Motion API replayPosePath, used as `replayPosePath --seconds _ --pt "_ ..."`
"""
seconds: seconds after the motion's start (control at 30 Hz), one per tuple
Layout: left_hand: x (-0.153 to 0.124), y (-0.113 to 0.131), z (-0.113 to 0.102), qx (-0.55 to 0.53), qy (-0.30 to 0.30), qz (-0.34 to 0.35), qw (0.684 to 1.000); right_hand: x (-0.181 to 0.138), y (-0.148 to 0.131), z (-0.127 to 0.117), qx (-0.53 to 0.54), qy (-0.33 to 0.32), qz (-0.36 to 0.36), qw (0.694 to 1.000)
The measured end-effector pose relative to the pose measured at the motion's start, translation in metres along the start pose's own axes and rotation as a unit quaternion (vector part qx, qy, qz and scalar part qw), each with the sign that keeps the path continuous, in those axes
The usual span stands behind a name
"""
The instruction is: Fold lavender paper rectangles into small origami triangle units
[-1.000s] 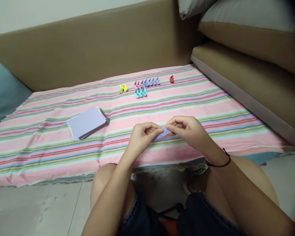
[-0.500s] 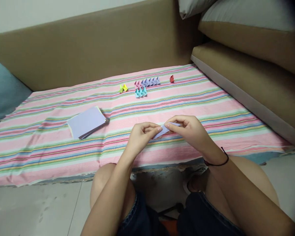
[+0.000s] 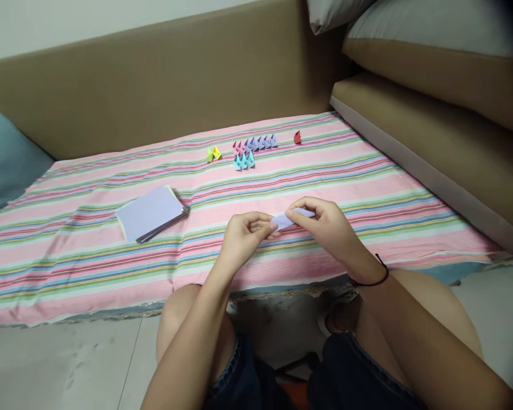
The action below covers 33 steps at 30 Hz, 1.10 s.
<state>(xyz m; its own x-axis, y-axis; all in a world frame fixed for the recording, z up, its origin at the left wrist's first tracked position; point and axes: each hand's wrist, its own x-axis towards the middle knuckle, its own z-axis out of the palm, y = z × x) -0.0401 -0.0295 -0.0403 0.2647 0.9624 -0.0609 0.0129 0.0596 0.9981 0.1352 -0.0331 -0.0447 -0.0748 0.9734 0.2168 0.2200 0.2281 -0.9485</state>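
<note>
A small folded lavender paper strip [image 3: 283, 220] is pinched between both of my hands above the striped cloth. My left hand [image 3: 243, 239] grips its left end with thumb and fingers closed. My right hand [image 3: 327, 225], with a black band at the wrist, holds the right end, its fingers curled over the fold. A stack of lavender paper sheets [image 3: 150, 212] lies to the left of my hands. Further back sit small folded paper pieces: yellow-green ones [image 3: 213, 153], pink ones [image 3: 238, 146], blue ones [image 3: 244, 161], a row of purple ones [image 3: 261, 142] and one red one [image 3: 297, 137].
The pink striped cloth [image 3: 89, 256] covers a low cushioned surface. A tan backrest [image 3: 154, 74] runs behind it, and tan cushions [image 3: 431, 114] are stacked at the right. My knees and a tiled floor [image 3: 68, 364] are at the bottom.
My hands have lifted the strip slightly and turned it. The right fingers have shifted along its upper edge, and more of the pale paper shows between the hands.
</note>
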Motion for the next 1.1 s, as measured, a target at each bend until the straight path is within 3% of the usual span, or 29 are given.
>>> replayPosePath --seconds 0.2,0.63,0.73,0.97,1.1 --pt "-0.001 0.002 0.0 0.018 0.007 -0.011 1.0 0.0 -0.001 -0.001 -0.006 -0.05 0.006 0.999" --pt "-0.001 0.0 -0.002 0.08 -0.021 0.028 0.996 -0.001 -0.006 -0.002 0.037 -0.016 0.006 0.999" --pt "-0.002 0.004 -0.005 0.128 0.015 0.035 0.991 0.001 -0.003 -0.006 0.055 -0.001 0.009 0.998" --pt "-0.001 0.005 -0.012 0.159 0.067 0.128 0.977 0.003 0.0 -0.012 0.069 0.003 0.018 0.997" --pt "0.0 0.002 -0.006 0.157 0.03 0.162 0.974 0.0 -0.004 -0.007 0.052 -0.031 0.015 0.998"
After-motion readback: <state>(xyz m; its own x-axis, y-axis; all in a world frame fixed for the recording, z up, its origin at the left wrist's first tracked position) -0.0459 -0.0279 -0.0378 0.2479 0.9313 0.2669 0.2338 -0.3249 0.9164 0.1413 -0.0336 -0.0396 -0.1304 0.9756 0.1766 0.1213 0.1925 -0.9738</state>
